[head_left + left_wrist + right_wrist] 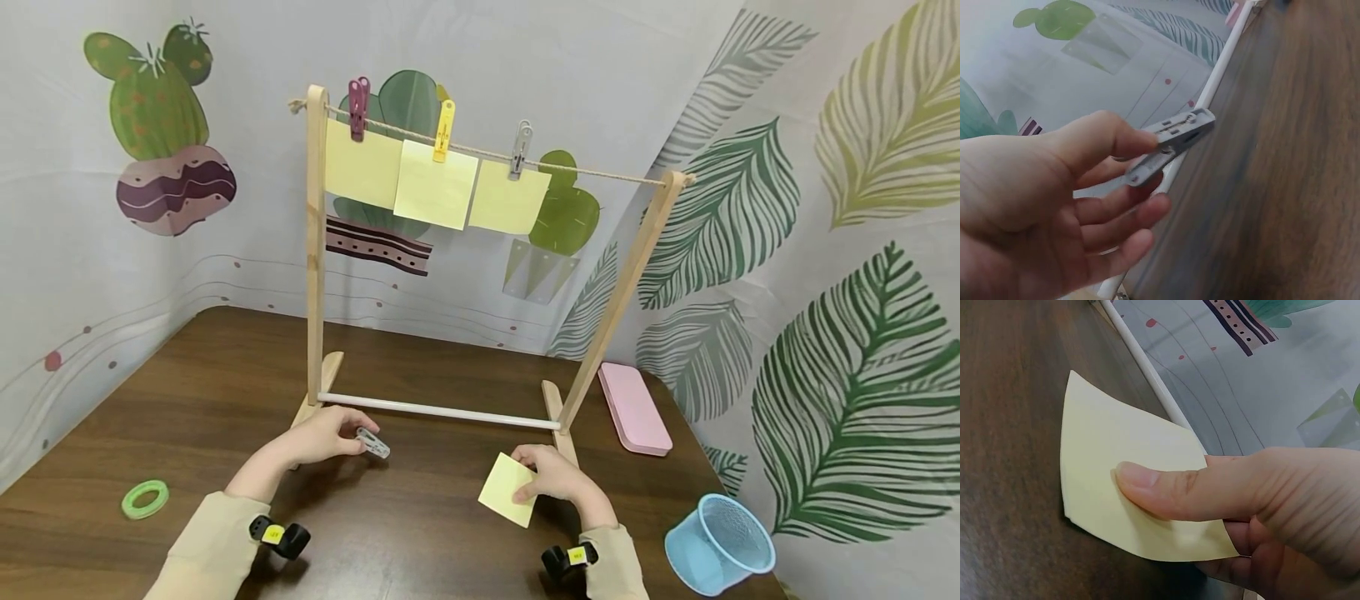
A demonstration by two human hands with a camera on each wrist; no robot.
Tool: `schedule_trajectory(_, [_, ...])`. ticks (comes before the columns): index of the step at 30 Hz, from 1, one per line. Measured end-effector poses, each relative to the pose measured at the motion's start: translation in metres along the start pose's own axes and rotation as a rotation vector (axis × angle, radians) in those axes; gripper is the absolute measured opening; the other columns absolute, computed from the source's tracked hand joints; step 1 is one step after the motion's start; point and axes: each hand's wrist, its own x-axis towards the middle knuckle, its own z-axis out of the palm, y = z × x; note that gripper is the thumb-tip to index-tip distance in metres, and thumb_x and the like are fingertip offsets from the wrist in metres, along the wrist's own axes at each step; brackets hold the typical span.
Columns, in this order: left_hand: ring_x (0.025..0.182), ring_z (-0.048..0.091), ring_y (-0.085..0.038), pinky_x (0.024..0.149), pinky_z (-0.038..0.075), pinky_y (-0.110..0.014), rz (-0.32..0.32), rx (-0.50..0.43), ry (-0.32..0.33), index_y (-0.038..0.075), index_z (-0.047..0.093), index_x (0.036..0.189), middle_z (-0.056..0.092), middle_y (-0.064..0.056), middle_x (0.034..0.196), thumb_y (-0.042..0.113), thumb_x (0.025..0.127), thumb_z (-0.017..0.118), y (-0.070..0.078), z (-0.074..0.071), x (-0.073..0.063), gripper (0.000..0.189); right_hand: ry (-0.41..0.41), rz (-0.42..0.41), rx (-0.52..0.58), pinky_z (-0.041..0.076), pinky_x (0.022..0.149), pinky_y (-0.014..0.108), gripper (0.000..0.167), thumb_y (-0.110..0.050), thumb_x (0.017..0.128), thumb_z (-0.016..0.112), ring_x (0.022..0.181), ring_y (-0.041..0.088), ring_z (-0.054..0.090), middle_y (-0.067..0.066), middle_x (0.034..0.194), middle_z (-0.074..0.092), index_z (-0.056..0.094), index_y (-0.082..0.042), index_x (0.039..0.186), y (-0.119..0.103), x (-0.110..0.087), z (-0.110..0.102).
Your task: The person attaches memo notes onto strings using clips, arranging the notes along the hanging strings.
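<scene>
My left hand [331,434] pinches a grey clothespin [1175,140] between thumb and fingers, in front of the rack's left foot. On the right, my right hand [553,477] holds a yellow sticky note [1116,450], its thumb flat across the paper and the fingers behind. Beyond both hands stands a wooden rack [316,250] with a rope [600,173] strung between its posts. Three yellow notes hang there side by side: one under a maroon clothespin [358,108], one under a yellow clothespin [444,131], one under another grey clothespin [521,150].
A green ring [145,500] lies on the brown table [390,533] at the left. To the right are a pink case [634,408] and a blue mesh cup [718,546]. A white bar [442,411] joins the rack's feet; a printed cloth [255,167] hangs behind.
</scene>
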Motion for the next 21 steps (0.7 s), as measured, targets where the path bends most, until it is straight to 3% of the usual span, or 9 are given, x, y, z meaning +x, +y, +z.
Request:
schedule_trajectory(4, [0.080,0.060,-0.007,0.071,0.050,-0.024,-0.008,-0.034,0.069,-0.009,0.063,0.111,0.068,-0.006,0.090,0.008,0.084,0.073,0.0024,0.0002,0.0019,0.034,-0.004,-0.008,0.016,0.045,0.065,0.020,0.038,-0.009,0.066,0.087,0.071,0.004,0.054,0.002,0.084,0.069,0.064,-0.003,0.095,0.0027,0.0007,0.0003])
schedule_trajectory(11, [0.089,0.061,-0.017,0.074,0.051,-0.024,-0.095,-0.115,0.149,-0.005,0.062,0.106,0.067,-0.009,0.094,0.014,0.085,0.076,0.0084,-0.0012,0.0035,0.032,-0.008,-0.018,0.047,0.046,0.067,0.020,0.037,-0.011,0.068,0.087,0.072,0.004,0.055,0.004,0.086,0.071,0.064,-0.003,0.096,0.0060,0.0010,0.0004])
schedule_trajectory(21, [0.097,0.064,-0.021,0.081,0.051,-0.031,-0.108,-0.210,0.249,-0.003,0.062,0.116,0.069,-0.012,0.105,0.015,0.089,0.071,0.0091,0.0011,0.0067,0.034,-0.002,-0.044,0.079,0.047,0.068,0.020,0.031,-0.011,0.078,0.080,0.072,0.001,0.058,0.009,0.089,0.072,0.063,0.000,0.101,0.0031,-0.0002,-0.0012])
